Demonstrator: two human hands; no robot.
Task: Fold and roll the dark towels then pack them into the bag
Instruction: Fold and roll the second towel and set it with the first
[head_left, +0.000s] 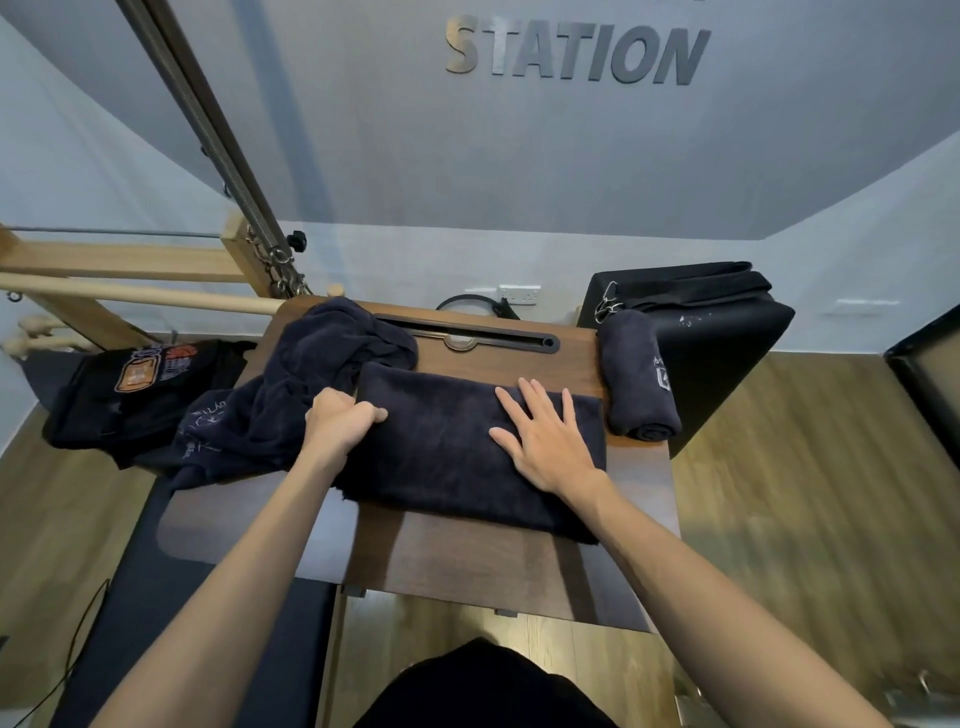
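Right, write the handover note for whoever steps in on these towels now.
Left hand grips the left edge of the folded towel on the wooden table.
Right hand lies flat on it, fingers straight.
Done: one rolled towel at the table's right edge.
Left: roll this towel, fold and roll the crumpled pile at left, pack everything into the black bag.

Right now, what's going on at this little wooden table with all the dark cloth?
A person is folding dark towels on a brown wooden table. The left hand grips the left edge of a folded dark towel lying flat, while the right hand presses flat on it. One rolled dark towel already sits at the table's right edge, a crumpled heap of dark towels waits on the left, and a black printed bag lies beyond.
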